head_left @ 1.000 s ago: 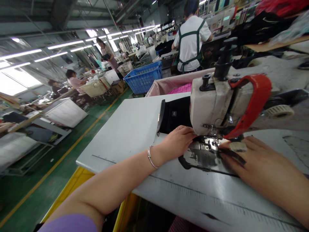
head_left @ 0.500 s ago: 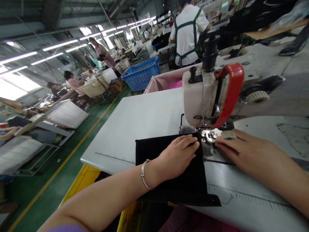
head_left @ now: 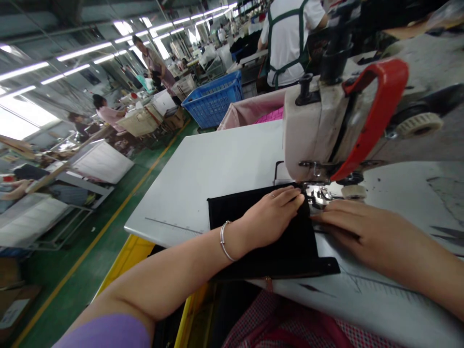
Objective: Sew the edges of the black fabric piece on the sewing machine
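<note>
A flat black fabric piece with a folded strip along its near edge lies on the sewing machine's white table. Its far right corner is at the metal presser foot. My left hand, with a ring and a silver bangle, rests flat on the piece, fingertips close to its right edge by the foot. To the right, my right hand lies low on the table with fingers stretched out, their tips at the fabric's right edge just in front of the foot. The undersides of its fingers are hidden.
The machine head with a red guard stands over the table. Beyond are a pink-lined bin and a blue basket. A person in a white shirt has their back turned. A yellow container sits below the table's left edge.
My view has shifted and the machine looks nearer. My right hand has come left, its fingertips now at the fabric's edge. The left hand stays on the piece.
</note>
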The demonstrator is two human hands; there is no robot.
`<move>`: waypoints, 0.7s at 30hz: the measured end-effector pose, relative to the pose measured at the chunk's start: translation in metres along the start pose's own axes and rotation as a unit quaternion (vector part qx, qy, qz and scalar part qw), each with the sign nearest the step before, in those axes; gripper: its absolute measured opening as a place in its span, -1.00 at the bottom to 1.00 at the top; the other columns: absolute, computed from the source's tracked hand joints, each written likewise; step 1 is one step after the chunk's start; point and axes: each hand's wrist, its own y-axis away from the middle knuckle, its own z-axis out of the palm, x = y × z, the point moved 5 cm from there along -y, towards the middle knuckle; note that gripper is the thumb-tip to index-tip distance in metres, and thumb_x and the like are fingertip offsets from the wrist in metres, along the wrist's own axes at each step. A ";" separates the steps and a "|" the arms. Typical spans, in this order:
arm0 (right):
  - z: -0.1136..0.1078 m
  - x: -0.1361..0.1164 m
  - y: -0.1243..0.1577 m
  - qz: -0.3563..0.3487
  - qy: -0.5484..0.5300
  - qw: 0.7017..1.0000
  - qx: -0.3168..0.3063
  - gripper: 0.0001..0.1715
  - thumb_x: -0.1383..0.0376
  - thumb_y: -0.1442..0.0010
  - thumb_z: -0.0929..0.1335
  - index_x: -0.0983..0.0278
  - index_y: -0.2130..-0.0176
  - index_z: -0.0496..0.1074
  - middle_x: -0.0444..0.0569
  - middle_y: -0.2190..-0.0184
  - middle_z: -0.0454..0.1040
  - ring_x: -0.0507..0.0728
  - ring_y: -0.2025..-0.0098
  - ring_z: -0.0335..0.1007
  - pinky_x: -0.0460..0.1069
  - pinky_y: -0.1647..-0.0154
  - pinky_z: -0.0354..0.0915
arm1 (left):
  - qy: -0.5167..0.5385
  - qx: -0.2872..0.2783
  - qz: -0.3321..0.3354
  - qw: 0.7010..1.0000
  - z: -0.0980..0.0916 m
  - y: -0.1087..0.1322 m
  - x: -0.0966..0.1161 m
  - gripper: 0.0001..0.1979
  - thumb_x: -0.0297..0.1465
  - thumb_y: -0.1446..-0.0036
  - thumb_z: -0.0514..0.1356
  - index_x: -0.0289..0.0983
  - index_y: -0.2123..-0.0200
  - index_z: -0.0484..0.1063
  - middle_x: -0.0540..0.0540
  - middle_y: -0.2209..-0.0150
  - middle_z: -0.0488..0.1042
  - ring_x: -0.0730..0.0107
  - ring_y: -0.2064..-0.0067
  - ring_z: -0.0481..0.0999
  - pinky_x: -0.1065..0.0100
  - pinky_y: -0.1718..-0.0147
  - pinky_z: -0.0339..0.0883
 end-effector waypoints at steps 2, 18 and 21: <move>-0.005 -0.003 -0.003 0.020 -0.092 0.994 -0.057 -0.67 0.38 -0.35 0.24 0.17 0.13 0.58 -0.02 0.16 0.59 0.17 0.13 0.54 0.06 0.12 0.45 | 0.007 -0.024 -0.001 1.000 -0.010 0.005 0.010 -0.62 -0.40 -0.47 0.02 -0.46 -0.24 0.33 -0.27 -0.30 0.39 0.20 -0.39 0.28 0.21 -0.39 0.24; -0.004 -0.011 0.002 0.031 -0.126 0.983 -0.130 -0.73 0.36 -0.34 0.26 0.17 0.17 0.56 0.00 0.04 0.54 0.17 0.03 0.50 0.08 0.01 0.45 | 0.045 0.076 0.021 0.996 -0.009 0.050 0.069 -0.53 -0.24 -0.41 0.13 -0.51 -0.17 0.39 -0.28 -0.17 0.51 0.13 -0.25 0.46 0.22 -0.36 0.30; 0.000 -0.003 0.005 0.008 -0.072 0.996 -0.046 -0.68 0.32 -0.37 0.26 0.15 0.01 0.56 0.02 -0.05 0.54 0.19 -0.06 0.50 0.15 -0.07 0.46 | 0.059 0.078 0.044 0.994 -0.009 0.045 0.058 -0.59 -0.25 -0.42 0.11 -0.47 -0.11 0.44 -0.24 -0.11 0.55 0.20 -0.21 0.50 0.25 -0.34 0.33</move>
